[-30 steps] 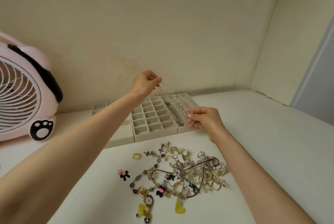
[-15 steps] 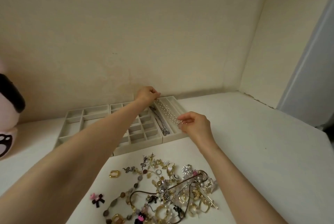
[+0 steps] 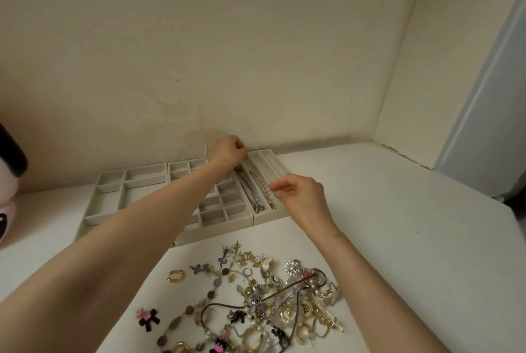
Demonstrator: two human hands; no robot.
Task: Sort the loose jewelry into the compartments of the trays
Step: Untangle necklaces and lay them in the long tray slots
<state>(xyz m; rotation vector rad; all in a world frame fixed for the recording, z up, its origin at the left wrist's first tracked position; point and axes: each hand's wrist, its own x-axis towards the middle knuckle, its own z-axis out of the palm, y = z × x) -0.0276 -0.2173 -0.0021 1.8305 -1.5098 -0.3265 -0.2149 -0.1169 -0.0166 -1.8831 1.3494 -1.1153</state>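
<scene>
Pearl strand (image 3: 263, 189) lies in the right tray's (image 3: 270, 217) long slot beside a dark chain (image 3: 247, 190), right hand (image 3: 301, 196) pinching it, left hand (image 3: 227, 150) curled, seemingly gripping its far end, while the big loose pile (image 3: 270, 295) awaits sorting.

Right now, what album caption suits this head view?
Right hand pinches a pearl strand in the slotted tray, left hand at its far end, loose jewelry nearer.

Right hand (image 3: 300, 199) pinching pearl chain (image 3: 262, 188) in tray (image 3: 272, 217), left hand (image 3: 227, 151) curled
</scene>
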